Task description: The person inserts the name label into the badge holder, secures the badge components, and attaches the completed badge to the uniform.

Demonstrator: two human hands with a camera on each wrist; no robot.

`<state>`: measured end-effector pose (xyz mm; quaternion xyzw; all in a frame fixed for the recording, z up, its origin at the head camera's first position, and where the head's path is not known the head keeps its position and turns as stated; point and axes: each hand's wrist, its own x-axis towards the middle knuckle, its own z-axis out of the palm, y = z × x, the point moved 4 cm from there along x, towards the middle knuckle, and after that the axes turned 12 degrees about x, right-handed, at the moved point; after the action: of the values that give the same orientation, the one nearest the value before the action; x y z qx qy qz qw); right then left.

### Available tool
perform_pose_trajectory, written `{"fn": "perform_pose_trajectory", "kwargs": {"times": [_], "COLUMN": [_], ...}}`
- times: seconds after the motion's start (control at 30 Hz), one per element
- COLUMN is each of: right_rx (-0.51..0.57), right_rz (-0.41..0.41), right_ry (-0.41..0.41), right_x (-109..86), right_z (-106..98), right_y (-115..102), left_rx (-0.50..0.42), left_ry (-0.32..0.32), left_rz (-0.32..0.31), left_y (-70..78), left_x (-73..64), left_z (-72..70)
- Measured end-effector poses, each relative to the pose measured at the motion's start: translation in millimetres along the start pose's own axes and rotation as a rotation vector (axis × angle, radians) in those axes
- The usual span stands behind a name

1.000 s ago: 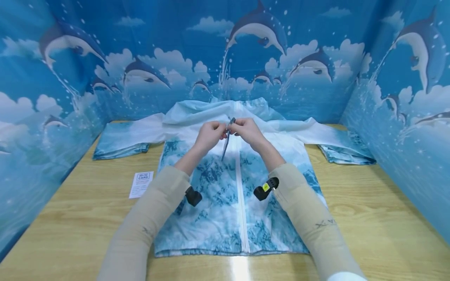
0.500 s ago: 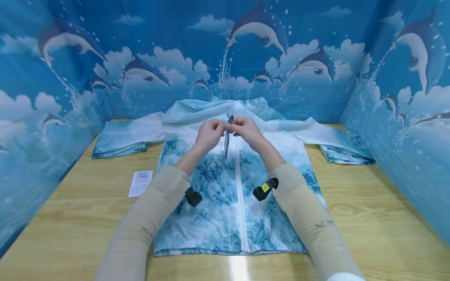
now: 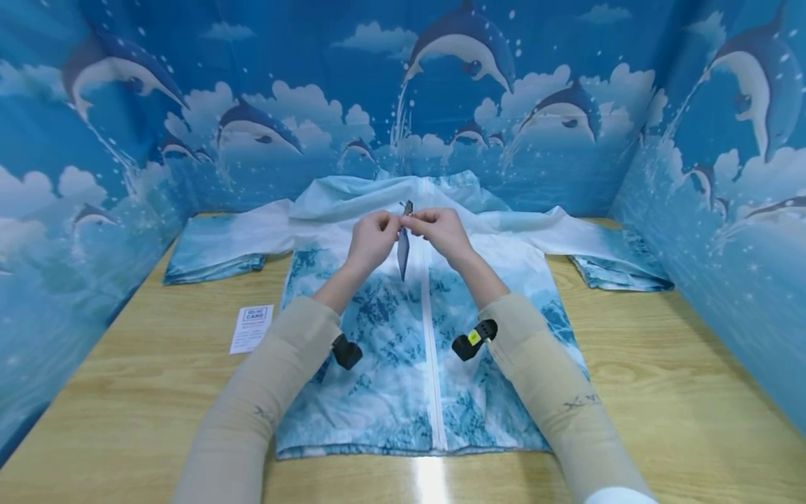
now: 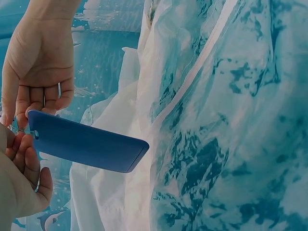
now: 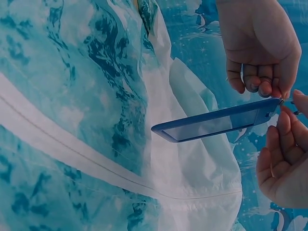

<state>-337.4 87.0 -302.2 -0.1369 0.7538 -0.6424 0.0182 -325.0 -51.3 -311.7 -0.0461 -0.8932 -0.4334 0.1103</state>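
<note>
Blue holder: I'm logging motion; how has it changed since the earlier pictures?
The blue holder turned from slanted to nearer upright, showing more of its flat side. The left hand and right hand still pinch its top end; jacket and white card lie unmoved.

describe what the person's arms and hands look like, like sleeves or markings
The left hand and right hand are gloveless. The left sleeve and right sleeve are beige with small dark marks. A black device juts from each; the right one has a yellow sticker. White fabric shows at the right sleeve's lower end.
</note>
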Motion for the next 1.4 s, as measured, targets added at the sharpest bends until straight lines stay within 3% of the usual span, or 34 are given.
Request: {"fn": "perform_pose_trajectory", "kwargs": {"times": [0.33,0.73,0.93,1.4], "right_rx": [0.014,0.024,0.024,0.037], "right_rz": [-0.032,-0.026,-0.047,0.049], "right_ry": [0.017,0.04,0.066,0.077], "right_x": [-2.8,-7.3,-9.7,-14.5], "right_z": [-5,-3,-4,-11], "right_y": [1,0,-3,-1], "left_rx": [0.043,0.12,0.151,0.272], "left_ry": [-0.005,0.011,0.016,0.035], "left_rz": [0.071,0.082,0.125,0.199], "left_y": [5.0,10.8,15.0,22.7], "left_x": [-1.0,-5.2,-6.1,-9.3], "left_z": [1.4,1.2,0.9,7.9]}}
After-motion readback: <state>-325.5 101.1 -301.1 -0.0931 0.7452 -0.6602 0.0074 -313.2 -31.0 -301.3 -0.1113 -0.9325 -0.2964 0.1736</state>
